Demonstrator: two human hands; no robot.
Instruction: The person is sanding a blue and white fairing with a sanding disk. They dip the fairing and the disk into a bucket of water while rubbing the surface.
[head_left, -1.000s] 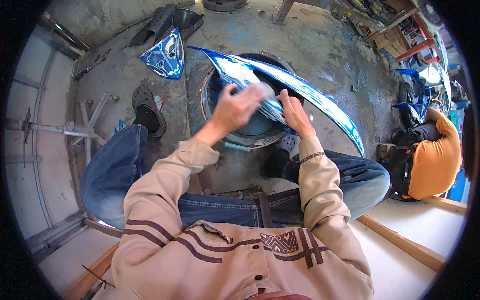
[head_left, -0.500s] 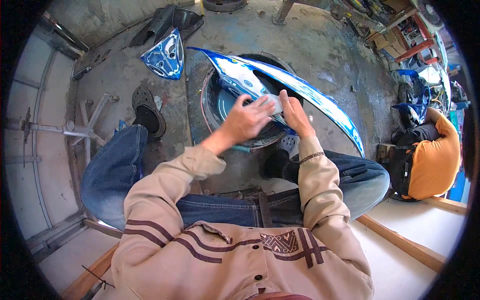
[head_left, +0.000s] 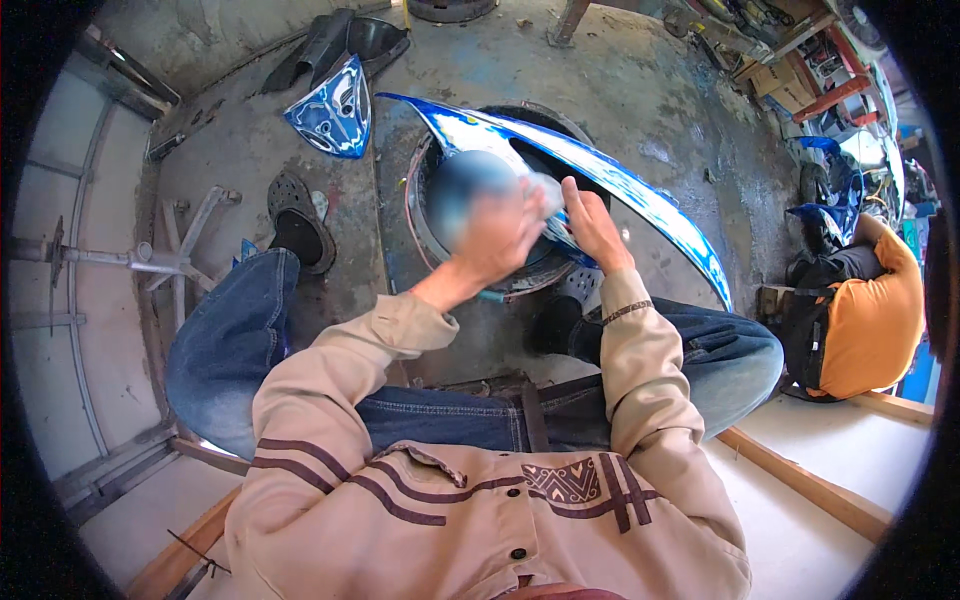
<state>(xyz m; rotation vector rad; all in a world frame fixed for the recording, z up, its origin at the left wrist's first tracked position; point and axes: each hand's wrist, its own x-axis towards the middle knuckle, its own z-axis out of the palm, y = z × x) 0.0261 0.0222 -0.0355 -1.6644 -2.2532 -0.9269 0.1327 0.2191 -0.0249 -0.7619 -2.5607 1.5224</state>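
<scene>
A blue-and-white motorcycle fairing panel (head_left: 650, 205) lies slanted across a round, dark-rimmed basin (head_left: 415, 205) between my feet. My right hand (head_left: 595, 235) is against its near, lower part, thumb raised, its other fingers partly hidden. My left hand (head_left: 495, 235) is just beside it over the basin, its fingers bent around a small whitish piece (head_left: 548, 195) whose material I cannot make out. That piece lies between my two hands, near the panel's surface. A round blurred patch covers part of the basin and of my left fingers.
A smaller blue-and-white panel (head_left: 335, 110) lies on the floor at far left, beside black plastic parts (head_left: 310, 55). A metal stand (head_left: 180, 260) is at left. On the right a person in an orange shirt (head_left: 870, 325) crouches near a motorcycle (head_left: 830, 190).
My left hand has shifted slightly and looks more smeared. The right hand and the panel keep nearly the same place. The blurred patch now covers part of the basin.
</scene>
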